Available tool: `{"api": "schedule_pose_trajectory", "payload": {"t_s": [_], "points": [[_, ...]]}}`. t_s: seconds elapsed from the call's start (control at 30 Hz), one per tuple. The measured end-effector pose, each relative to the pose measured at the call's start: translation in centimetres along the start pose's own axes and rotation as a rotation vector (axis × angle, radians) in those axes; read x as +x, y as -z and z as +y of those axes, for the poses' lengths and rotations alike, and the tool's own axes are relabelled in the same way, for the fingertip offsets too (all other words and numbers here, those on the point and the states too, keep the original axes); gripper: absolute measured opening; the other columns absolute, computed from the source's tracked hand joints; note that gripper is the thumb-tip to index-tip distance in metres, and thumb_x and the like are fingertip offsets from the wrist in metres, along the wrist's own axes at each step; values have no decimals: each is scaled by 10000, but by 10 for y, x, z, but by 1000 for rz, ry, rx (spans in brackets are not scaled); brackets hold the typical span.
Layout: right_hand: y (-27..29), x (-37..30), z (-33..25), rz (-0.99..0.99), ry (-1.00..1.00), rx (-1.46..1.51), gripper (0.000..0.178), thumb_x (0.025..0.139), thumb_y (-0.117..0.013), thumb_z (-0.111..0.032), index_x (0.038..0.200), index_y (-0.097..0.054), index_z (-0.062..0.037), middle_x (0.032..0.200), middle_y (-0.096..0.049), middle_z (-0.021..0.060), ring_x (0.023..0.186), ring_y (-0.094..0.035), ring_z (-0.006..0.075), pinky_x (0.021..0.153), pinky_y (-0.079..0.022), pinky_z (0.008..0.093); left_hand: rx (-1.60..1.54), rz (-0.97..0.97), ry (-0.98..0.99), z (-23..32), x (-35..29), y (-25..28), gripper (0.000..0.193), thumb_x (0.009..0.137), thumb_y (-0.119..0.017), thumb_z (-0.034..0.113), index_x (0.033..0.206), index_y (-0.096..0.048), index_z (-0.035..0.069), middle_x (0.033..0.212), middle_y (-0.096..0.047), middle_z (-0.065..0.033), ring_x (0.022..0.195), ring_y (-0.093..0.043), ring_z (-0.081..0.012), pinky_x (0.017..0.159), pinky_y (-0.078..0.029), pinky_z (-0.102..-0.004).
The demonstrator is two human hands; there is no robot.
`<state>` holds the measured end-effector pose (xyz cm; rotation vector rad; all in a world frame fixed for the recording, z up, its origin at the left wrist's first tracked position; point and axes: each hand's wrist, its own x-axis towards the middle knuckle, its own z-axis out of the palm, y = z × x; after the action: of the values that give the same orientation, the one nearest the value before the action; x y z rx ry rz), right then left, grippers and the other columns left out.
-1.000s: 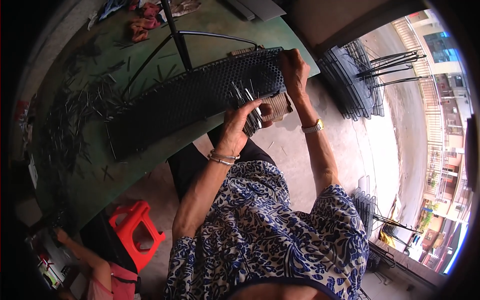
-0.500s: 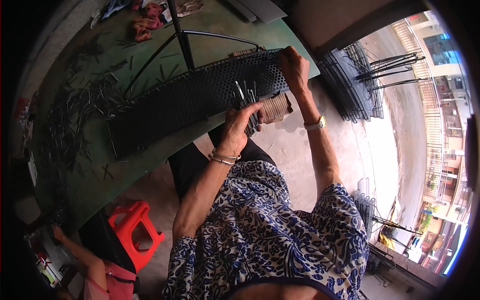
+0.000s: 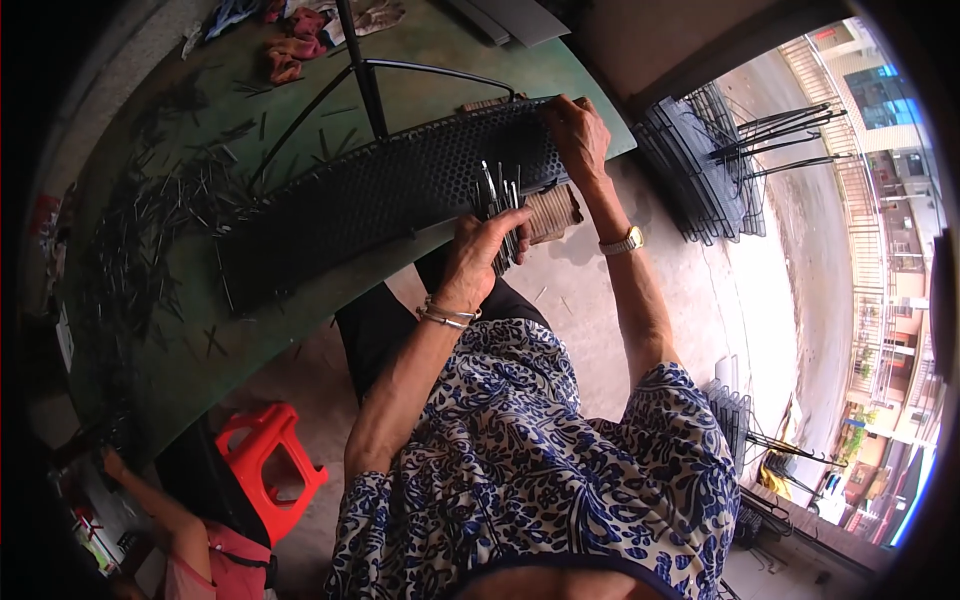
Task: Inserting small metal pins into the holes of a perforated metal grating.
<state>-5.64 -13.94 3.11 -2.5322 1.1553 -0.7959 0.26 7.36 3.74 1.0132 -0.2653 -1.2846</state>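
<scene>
Black perforated sheeting (image 3: 400, 185) lies along the green table (image 3: 440, 75), with corrugated cardboard (image 3: 552, 215) showing by its right end. The left hand (image 3: 480, 250) is closed around a bundle of thin strips (image 3: 499, 198); the right hand (image 3: 583, 138) bends its fingers at the sheeting's right end, though I can't tell whether they grip it. Loose strips (image 3: 160, 235) litter the table's left side, 1 red stool (image 3: 252, 478) stands on the floor (image 3: 690, 300), and wire racks (image 3: 700, 170) are stacked at right.
</scene>
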Motion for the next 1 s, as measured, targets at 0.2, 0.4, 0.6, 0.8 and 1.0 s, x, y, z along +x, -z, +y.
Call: {"api": "schedule_pose_trajectory", "payload": {"t_s": [0.2,0.4,0.6,0.8,1.0], "points": [[2,4,-1,-12,18,-16,203,847,-591,-323,939,-676,-162,933,-608,140,872,-612,327,718,-476,428,-28,-3,32,0,-2,-3,206,816,-693,205,717,-652,28,626,-599,-21,535,-549,-112,471,-422,-263],[-2,0,-7,-17,-1,-88,224,861,-596,-351,954,-674,-162,887,-605,103,867,-606,286,734,-465,394,-23,11,45,1,-3,-4,195,809,-699,226,737,-645,53,625,-588,-6,519,-534,-103,461,-404,-252],[-6,-8,-6,13,-45,-90,233,863,-601,-353,991,-684,-178,875,-603,102,855,-607,288,735,-467,393,-43,-33,58,0,-3,-1,187,805,-713,200,779,-674,19,660,-613,-28,544,-554,-107,470,-434,-255],[4,-26,-4,28,59,216,270,889,-617,-346,1019,-714,-130,899,-630,153,791,-626,285,718,-494,371,-39,9,76,2,-5,-2,185,797,-723,205,773,-678,26,661,-619,-27,539,-560,-104,458,-429,-250],[71,-59,-42,-592,-56,741,276,910,-663,-237,1061,-642,-6,875,-616,1,821,-538,82,730,-451,248,1,38,30,-3,-2,-2,167,779,-721,177,765,-680,16,630,-617,-25,496,-540,-104,432,-401,-240]]}}
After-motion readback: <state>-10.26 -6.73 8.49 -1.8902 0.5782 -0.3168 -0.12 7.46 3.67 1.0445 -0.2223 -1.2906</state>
